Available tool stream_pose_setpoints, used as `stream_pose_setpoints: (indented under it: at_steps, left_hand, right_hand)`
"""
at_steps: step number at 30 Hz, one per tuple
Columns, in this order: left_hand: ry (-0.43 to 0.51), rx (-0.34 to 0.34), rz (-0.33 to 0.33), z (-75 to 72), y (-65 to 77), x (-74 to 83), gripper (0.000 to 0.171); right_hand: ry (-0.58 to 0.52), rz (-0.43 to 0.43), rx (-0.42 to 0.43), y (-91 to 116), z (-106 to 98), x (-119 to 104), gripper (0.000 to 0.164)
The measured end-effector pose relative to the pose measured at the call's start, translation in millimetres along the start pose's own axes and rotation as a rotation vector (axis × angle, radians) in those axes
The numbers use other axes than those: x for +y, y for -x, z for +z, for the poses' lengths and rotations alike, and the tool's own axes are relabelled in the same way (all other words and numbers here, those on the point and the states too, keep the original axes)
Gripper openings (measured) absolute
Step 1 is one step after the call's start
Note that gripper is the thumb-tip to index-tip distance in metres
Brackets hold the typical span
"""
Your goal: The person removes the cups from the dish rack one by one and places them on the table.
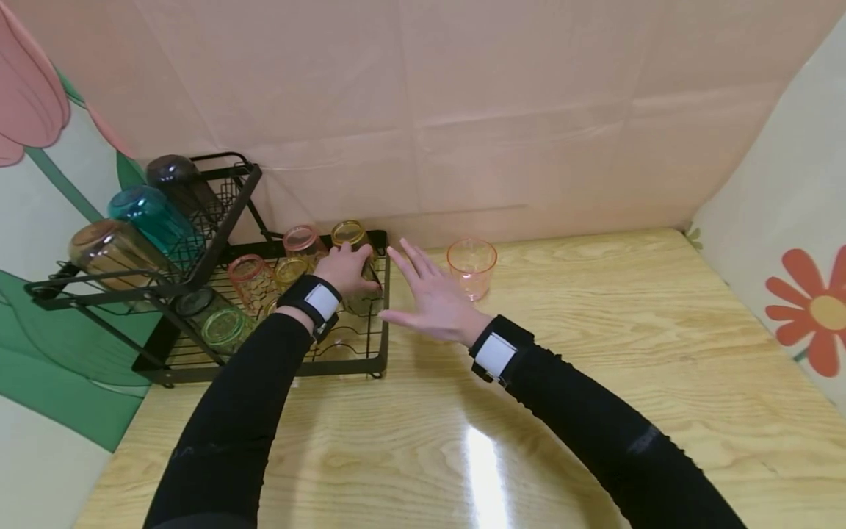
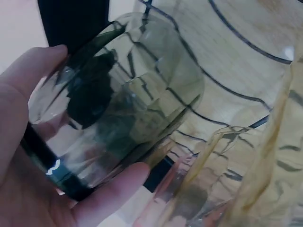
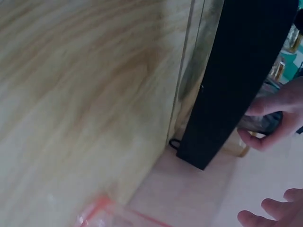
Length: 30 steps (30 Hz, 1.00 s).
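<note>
My left hand [image 1: 344, 270] grips a smoky grey faceted glass [image 2: 128, 104] with thumb and fingers around it, at the right end of the black dish rack [image 1: 385, 323]. In the left wrist view the glass lies tilted over the rack's wires, its dark rim end toward the palm. Beside the rack's right edge, my right hand [image 1: 439, 297] hovers with spread fingers and holds nothing. Just to its right, a clear pink cup [image 1: 472, 272] stands on the table near the wall.
The lower tier holds several glasses, including a pink one [image 1: 248, 281], a yellow one [image 1: 291, 272] and a green one [image 1: 227, 328]. Brown [image 1: 115, 250], blue [image 1: 148, 213] and dark grey [image 1: 177, 176] glasses lie on the upper tier. A pink-covered wall [image 1: 529, 132] backs the wooden table [image 1: 595, 316].
</note>
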State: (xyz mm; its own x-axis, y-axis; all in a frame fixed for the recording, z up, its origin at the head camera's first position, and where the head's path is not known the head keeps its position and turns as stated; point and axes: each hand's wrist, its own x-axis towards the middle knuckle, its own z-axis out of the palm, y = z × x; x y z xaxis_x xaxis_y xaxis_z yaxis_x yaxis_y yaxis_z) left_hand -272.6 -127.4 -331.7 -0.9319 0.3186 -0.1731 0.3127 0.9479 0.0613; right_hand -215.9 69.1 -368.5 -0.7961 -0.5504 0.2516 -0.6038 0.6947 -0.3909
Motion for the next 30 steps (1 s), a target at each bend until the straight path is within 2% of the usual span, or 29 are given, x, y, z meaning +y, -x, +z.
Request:
stream_pose_setpoints:
  at_steps: [11, 17, 25, 30]
  left_hand:
    - [-0.013, 0.107, 0.040, 4.4, -2.1, -0.5, 0.048]
    - [0.003, 0.133, 0.055, 4.7, -1.2, -5.2, 0.046]
    - [-0.004, 0.154, 0.092, -22.1, 8.7, -11.0, 0.046]
    - [-0.026, 0.127, 0.084, -43.9, 14.2, -14.9, 0.052]
  right_hand:
    - [-0.053, 0.046, 0.065, -10, 23, 2, 0.098]
    - [-0.104, 0.057, 0.103, -13, 31, -1, 0.098]
    - [-0.135, 0.062, 0.161, -17, 30, -7, 0.093]
    - [-0.170, 0.062, 0.200, -19, 29, -10, 0.092]
